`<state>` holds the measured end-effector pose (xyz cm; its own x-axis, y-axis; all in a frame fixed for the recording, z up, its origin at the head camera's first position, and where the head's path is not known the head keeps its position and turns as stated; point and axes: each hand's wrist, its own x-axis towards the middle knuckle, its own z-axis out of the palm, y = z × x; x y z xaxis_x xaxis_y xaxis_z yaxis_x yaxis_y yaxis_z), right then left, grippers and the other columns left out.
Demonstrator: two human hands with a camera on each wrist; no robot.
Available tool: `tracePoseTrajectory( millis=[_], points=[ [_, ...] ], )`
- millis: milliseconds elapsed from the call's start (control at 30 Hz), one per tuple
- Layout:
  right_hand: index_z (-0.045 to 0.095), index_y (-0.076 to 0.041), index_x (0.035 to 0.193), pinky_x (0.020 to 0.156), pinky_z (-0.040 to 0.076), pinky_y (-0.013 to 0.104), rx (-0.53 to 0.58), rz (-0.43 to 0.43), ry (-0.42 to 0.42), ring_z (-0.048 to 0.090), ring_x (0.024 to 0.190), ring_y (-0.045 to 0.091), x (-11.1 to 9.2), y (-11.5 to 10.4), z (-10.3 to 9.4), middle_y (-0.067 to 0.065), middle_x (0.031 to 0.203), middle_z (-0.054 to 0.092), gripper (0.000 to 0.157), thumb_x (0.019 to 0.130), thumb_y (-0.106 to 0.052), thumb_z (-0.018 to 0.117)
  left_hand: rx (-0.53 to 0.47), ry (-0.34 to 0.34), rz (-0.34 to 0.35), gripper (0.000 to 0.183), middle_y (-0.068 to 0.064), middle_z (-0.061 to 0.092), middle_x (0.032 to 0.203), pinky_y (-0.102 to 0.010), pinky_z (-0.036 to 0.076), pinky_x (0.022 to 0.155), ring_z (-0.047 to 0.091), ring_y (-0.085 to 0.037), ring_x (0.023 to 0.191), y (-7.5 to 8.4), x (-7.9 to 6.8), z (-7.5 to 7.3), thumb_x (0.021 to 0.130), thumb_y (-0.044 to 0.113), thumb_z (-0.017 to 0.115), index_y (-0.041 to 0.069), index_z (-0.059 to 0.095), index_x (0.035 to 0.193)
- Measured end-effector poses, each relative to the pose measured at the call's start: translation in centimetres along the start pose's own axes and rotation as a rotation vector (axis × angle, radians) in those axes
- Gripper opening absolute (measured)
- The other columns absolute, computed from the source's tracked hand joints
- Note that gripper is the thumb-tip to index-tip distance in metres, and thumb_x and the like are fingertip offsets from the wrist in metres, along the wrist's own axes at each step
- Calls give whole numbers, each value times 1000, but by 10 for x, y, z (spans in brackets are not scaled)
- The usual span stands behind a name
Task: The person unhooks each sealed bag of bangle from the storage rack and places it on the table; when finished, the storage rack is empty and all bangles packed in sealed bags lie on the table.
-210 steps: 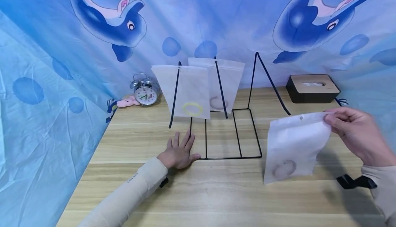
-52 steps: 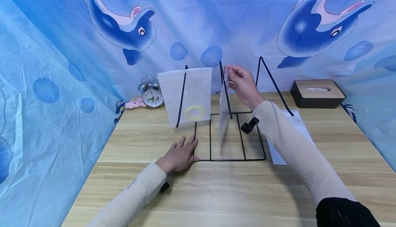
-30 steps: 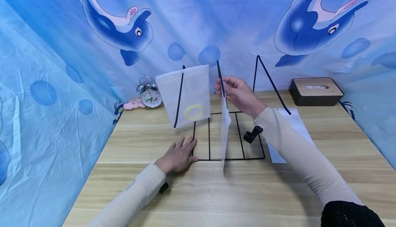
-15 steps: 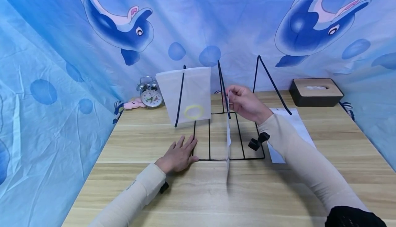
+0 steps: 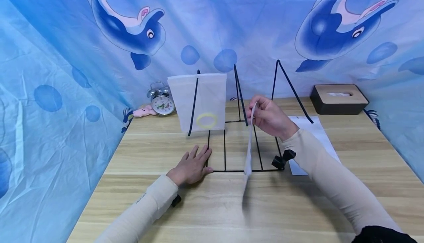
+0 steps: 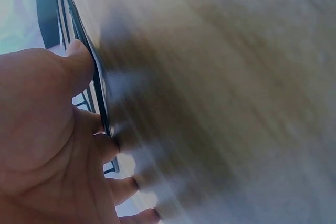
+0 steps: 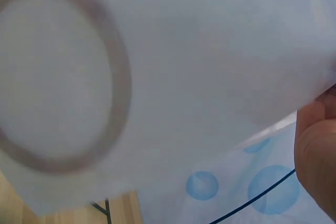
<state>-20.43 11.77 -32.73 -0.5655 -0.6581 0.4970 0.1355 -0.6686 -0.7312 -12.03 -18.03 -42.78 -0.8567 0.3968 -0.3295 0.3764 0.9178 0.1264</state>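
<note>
My right hand pinches the top edge of a white translucent zip bag, hanging edge-on just right of the middle arm of a black wire display rack. A brownish ring shows through this bag in the right wrist view. My left hand lies flat with spread fingers on the table, against the left end of the rack's base. Another white bag, with a yellow ring inside, hangs from the rack's left arm.
A white bag lies on the table beneath the rack's right arm. Behind stand a tissue box at right, and an alarm clock beside a pink toy at left. A blue dolphin-print curtain hangs behind the table.
My right hand has drawn the bag down and toward me along the middle arm and off its front end. The earlier carried bag now lies at right. My left hand stays put.
</note>
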Motion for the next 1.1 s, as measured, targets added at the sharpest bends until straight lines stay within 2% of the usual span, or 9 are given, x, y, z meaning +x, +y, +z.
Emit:
tracePoseTrajectory(
  millis=[133, 267, 600, 800, 967, 1100],
  points=[
    [69, -7, 101, 78, 54, 26, 2, -5, -21, 67, 85, 16, -8, 0, 4, 7, 95, 69, 12, 100, -6, 57, 3, -1, -4, 70, -5, 11, 168, -61, 19, 115, 6, -38, 152, 1, 0, 0, 106, 51, 40, 14, 19, 162],
    [69, -7, 101, 78, 54, 26, -4, -27, 12, 66, 86, 16, -20, -3, 10, 7, 95, 70, 14, 100, -3, 56, 2, -2, -4, 71, -5, 10, 168, -61, 19, 115, 6, -38, 152, 2, 1, 0, 106, 51, 40, 14, 19, 162],
    [71, -3, 101, 84, 55, 30, -98, -206, 274, 68, 91, 20, -63, -11, 30, 10, 98, 72, 13, 98, 0, 59, 18, -3, -7, 70, -5, 9, 168, -60, 18, 115, 5, -38, 152, 2, 2, -1, 106, 51, 40, 14, 18, 162],
    [69, 2, 100, 79, 56, 28, -158, -308, 489, 68, 95, 20, -88, -16, 42, 12, 98, 72, 12, 99, 4, 56, 14, -6, -7, 71, -6, 8, 168, -61, 17, 116, 4, -38, 152, 0, 2, -1, 106, 51, 39, 14, 17, 162],
    [70, 6, 103, 75, 56, 25, -227, -360, 576, 70, 96, 20, -103, -24, 50, 14, 99, 73, 15, 97, 8, 55, 2, -4, -3, 72, -6, 8, 168, -61, 17, 115, 4, -39, 151, 1, 1, -1, 106, 51, 40, 13, 17, 162],
    [67, 9, 107, 79, 57, 27, -289, -360, 644, 70, 96, 22, -118, -32, 56, 15, 103, 73, 18, 99, 11, 51, -2, 4, 2, 71, -7, 9, 168, -62, 18, 115, 5, -39, 151, 1, 2, 1, 106, 50, 41, 13, 18, 162]
  ],
)
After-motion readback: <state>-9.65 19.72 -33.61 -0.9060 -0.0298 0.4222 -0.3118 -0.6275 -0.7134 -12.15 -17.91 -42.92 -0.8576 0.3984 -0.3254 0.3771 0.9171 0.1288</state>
